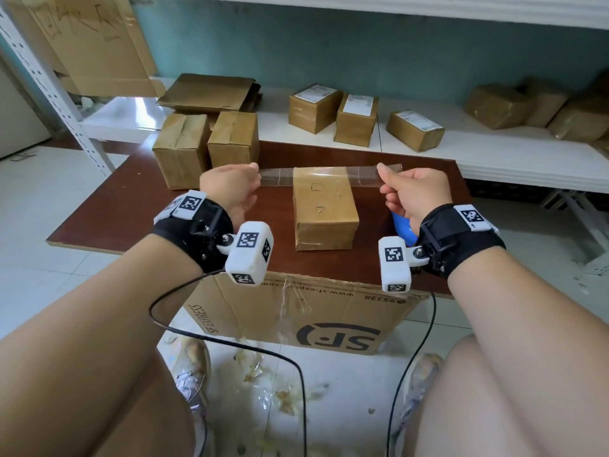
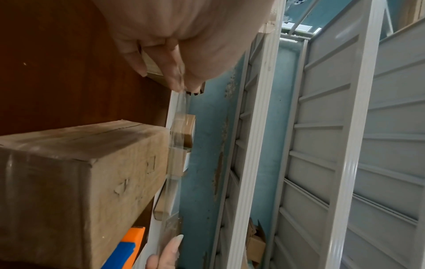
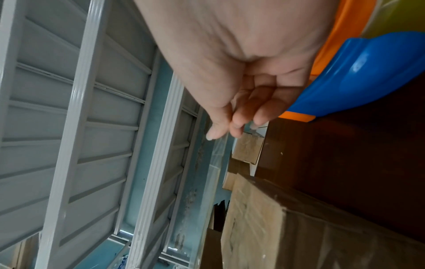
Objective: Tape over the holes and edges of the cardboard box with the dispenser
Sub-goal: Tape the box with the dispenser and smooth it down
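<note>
Dispenser (image 1: 403, 227) mostly behind right hand (image 1: 413, 192)

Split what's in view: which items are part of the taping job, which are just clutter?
In the job:
- cardboard box with holes in its top
- clear tape strip, stretched above its far edge
- left hand and right hand, each pinching one end
- blue dispenser on the table

Lying about:
- two boxes at the table's back left
- labelled parcels on the shelf
- SF carton underneath

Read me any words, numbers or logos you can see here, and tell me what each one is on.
"SF", upside down: flattened carton against the table.
"SF EXPRESS": same carton, left edge.
"www.sf-express.com", partly hidden: same carton.
"95338": same carton.
Shipping labels on the shelf boxes: too small.
Wrist markers: patterns, no text.
</note>
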Available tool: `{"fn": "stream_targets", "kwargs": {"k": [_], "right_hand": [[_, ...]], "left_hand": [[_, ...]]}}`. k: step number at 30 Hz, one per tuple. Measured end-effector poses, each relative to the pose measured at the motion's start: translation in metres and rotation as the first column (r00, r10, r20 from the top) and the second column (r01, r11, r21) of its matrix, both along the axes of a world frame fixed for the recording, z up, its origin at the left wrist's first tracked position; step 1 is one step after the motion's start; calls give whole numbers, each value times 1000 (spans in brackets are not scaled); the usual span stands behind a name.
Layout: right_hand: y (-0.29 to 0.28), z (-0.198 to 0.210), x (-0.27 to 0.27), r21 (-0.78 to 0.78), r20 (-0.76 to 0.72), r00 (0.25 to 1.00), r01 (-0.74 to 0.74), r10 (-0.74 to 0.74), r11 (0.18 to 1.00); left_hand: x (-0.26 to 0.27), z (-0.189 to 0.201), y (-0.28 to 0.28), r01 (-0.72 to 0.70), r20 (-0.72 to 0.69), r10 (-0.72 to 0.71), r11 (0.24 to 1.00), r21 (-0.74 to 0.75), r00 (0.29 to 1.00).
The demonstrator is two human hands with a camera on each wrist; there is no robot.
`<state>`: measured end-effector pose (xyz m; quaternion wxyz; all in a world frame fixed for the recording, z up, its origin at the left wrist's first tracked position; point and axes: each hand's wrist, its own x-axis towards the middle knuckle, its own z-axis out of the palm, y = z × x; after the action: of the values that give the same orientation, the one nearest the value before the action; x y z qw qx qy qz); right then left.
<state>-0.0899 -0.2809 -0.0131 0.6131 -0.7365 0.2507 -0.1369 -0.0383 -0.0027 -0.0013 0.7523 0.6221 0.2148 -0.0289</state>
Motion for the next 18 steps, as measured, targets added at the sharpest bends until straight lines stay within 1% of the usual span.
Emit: {"fn": "stream_targets", "kwargs": {"k": [3, 5, 8, 12, 18], "right_hand": [[4, -1, 4, -53, 3, 1000, 16, -16, 998], [5, -1, 5, -97, 18, 1000, 13, -11, 995], [7, -3, 7, -156, 0, 1000, 9, -9, 988], [3, -6, 10, -159, -8, 1000, 14, -16, 987], [-2, -10, 6, -132, -39, 999, 14, -19, 991]], "left_hand": [[2, -4, -1, -62, 27, 61, 997, 33, 998], [3, -7, -1, -77, 46, 74, 995, 65, 996], [2, -12, -1, -72, 30, 70, 994, 81, 997], [-2, -10, -3, -41, -13, 43, 995, 94, 999], [-7, -10, -6, 9, -94, -6, 999, 35, 996]]}}
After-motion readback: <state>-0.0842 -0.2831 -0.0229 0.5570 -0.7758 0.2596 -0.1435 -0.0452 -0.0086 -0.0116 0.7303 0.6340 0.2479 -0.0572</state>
